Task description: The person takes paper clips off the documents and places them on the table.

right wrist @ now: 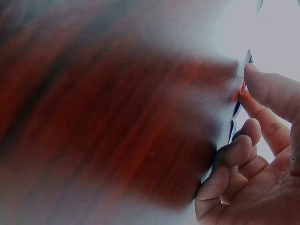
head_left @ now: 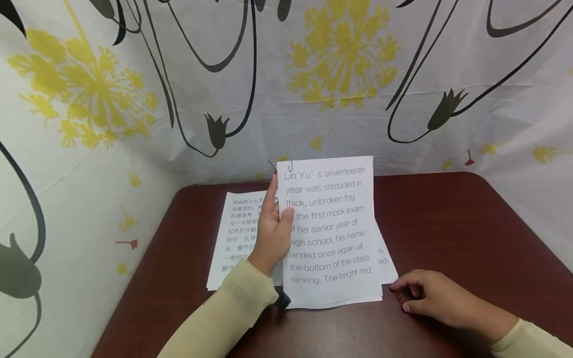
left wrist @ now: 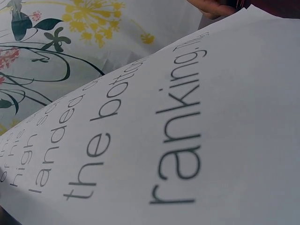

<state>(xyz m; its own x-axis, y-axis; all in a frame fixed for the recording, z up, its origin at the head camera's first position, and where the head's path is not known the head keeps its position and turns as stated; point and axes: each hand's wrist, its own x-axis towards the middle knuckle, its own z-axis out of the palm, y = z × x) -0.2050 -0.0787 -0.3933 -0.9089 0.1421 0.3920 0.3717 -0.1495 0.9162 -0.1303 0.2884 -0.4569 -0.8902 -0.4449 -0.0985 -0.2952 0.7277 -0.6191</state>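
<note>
My left hand (head_left: 273,231) holds several printed sheets (head_left: 331,233) upright by their left edge, the thumb lying over the front page. English text covers that page, and a green paper clip (head_left: 290,166) sits at its top left. In the left wrist view the page (left wrist: 248,93) fills most of the picture. To the right, low over the table, is my right hand (head_left: 431,297) with curled fingers. Between its thumb and index finger it pinches a small thin red piece (right wrist: 243,85), too small to make out fully.
Behind the held sheets, a page with Chinese text (head_left: 239,233) lies on the dark red-brown table (head_left: 447,223). Another page (head_left: 386,266) shows at their right. A white curtain (head_left: 277,114) with flower prints hangs at the table's far edge and left side.
</note>
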